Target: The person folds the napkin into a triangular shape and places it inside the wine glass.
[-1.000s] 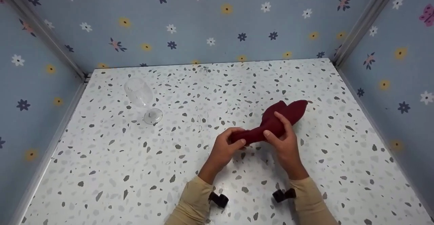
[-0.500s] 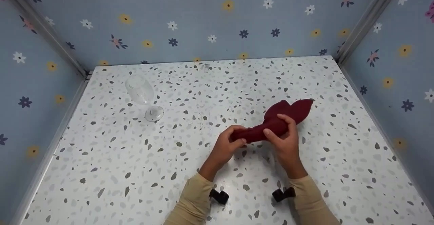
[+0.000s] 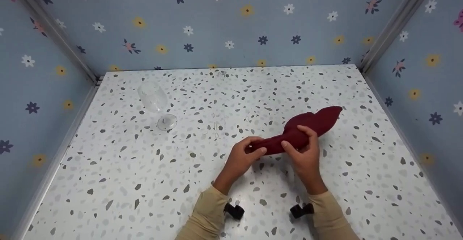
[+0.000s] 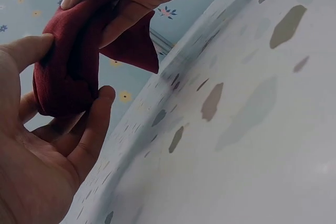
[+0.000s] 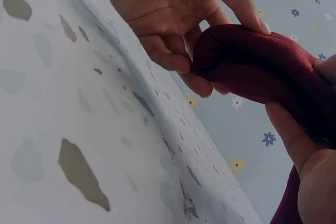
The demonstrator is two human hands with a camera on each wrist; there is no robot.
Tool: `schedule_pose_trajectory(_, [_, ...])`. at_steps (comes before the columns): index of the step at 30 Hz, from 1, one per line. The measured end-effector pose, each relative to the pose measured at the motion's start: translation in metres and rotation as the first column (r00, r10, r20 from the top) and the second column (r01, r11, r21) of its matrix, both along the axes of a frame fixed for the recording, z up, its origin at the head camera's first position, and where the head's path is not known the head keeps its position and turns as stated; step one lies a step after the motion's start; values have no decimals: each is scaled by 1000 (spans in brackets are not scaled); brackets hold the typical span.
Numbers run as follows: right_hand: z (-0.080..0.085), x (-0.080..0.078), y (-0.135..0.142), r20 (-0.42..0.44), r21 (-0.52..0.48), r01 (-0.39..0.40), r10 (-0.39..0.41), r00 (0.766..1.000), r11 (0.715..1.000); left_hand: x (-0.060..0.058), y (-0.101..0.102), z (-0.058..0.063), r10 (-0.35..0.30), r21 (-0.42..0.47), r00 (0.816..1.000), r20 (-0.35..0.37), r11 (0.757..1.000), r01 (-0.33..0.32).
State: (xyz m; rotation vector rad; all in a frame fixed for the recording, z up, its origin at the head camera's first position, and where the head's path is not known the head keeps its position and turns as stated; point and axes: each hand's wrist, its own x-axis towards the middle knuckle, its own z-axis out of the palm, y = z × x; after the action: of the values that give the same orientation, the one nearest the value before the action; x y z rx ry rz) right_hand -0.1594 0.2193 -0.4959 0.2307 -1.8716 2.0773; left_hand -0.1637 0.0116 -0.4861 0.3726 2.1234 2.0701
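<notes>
Both hands hold a dark red cloth napkin (image 3: 321,122), folded into a long narrow roll that fans into two pointed leaf shapes at the far right end. Around the narrow end curls my left hand (image 3: 241,157), its thumb on top. My right hand (image 3: 306,160) grips the napkin's middle, where it widens. From the left wrist view, the napkin's rolled end (image 4: 65,77) sits between thumb and fingers, lifted off the table. The right wrist view shows the folded layers of the napkin (image 5: 247,59) and a lengthwise crease.
A clear stemmed wine glass (image 3: 153,97) stands at the back left of the white speckled table (image 3: 144,182). Blue flowered panels (image 3: 231,23) close off the back and both sides. A black camera mount (image 3: 234,211) sits at each wrist.
The napkin's pointed end has shifted slightly right, and its two points look turned a little. Both hands keep their grip. The head view has moved slightly.
</notes>
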Motion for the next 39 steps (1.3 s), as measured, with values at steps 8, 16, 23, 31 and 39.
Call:
schedule_pose_trajectory(8, [-2, 0, 0, 5, 7, -40, 40, 999, 999, 1, -2, 5, 12, -26, 1000, -8, 1000, -12])
schedule_pose_trajectory(16, [0, 0, -4, -18, -18, -50, 49, 999, 999, 4, -5, 9, 19, -46, 999, -28, 999, -20])
schedule_pose_trajectory(23, [-1, 1, -1, 28, 27, 15, -16, 999, 1000, 4, -5, 9, 14, -91, 999, -49, 996, -18])
schedule_pose_trajectory(31, [-2, 2, 1, 26, 62, 39, -41, 999, 997, -12, -4, -23, -2, -168, 996, -88, 986, -13])
schedule_pose_trajectory(39, [10, 7, -4, 7, 85, 57, -58, 998, 995, -15, -9, -33, -23, -184, 984, -175, 983, -10])
